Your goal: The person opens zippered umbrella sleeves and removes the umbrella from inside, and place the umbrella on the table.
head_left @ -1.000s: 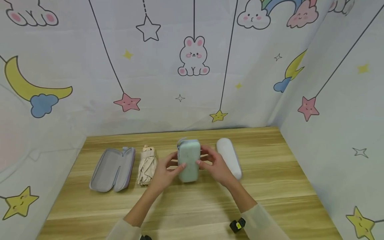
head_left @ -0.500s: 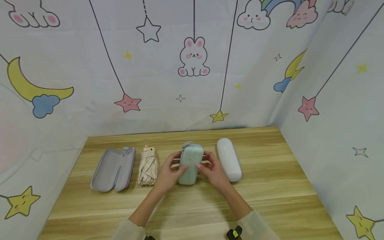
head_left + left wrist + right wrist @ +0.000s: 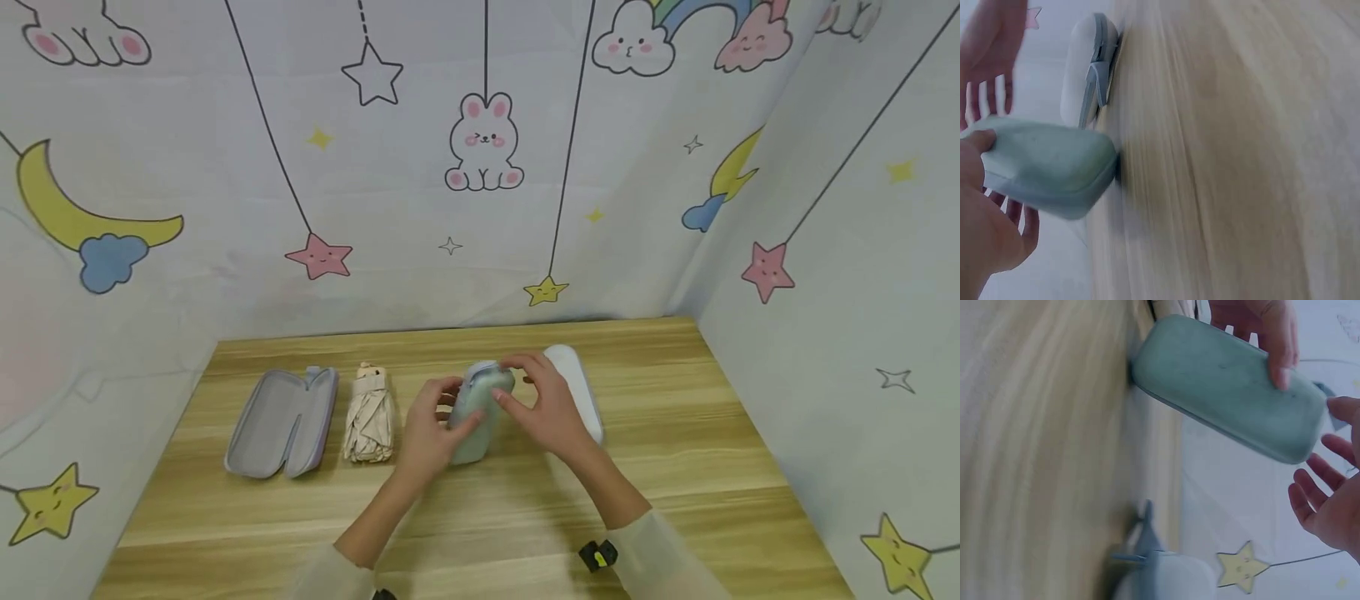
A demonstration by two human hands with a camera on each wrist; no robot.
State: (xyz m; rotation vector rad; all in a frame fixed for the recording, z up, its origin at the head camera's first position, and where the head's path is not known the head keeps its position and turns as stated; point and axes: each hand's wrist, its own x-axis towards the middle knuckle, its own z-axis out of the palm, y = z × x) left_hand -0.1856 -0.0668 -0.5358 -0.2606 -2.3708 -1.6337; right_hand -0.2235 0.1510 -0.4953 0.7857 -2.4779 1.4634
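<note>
Pale green case [image 3: 474,433], one, tilted, lower end at or just above the table [image 3: 480,533]; left hand [image 3: 427,427] grasping its sides, right hand [image 3: 546,408] loose, thumb touching the upper end. White case [image 3: 577,379], just beside right hand. Wrapped bundle [image 3: 370,421], then opened grey case [image 3: 262,425], leftward; wood widest on the near side.

Light: soft, subdued. Counter [image 3: 480,546]: pale sheen, faint shadow near green case [image 3: 474,443]. Wrist views: hazy, bluish; right wrist's white case [image 3: 1179,578] blurred.
</note>
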